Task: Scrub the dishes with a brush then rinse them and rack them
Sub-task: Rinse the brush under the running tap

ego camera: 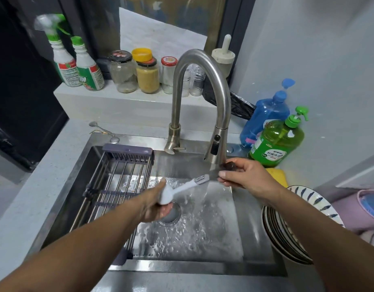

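Observation:
My left hand point(156, 204) grips the handle of a white dish brush point(181, 189) over the sink point(253, 207). The brush head sits in the water running from the faucet point(215, 148). My right hand point(245, 175) pinches a small dark-handled utensil point(230, 165) right under the spout, touching the brush head; its shape is blurred by the water. A purple and steel roll-up rack point(118, 178) spans the left part of the sink with nothing on it. A stack of blue-patterned plates point(291, 232) leans on the counter at the sink's right rim.
A green soap bottle point(276, 142), a blue pump bottle point(266, 114) and a yellow sponge point(276, 173) stand at the back right. Jars point(135, 72) and spray bottles point(76, 64) line the ledge behind. A pink tub point(363, 207) sits far right.

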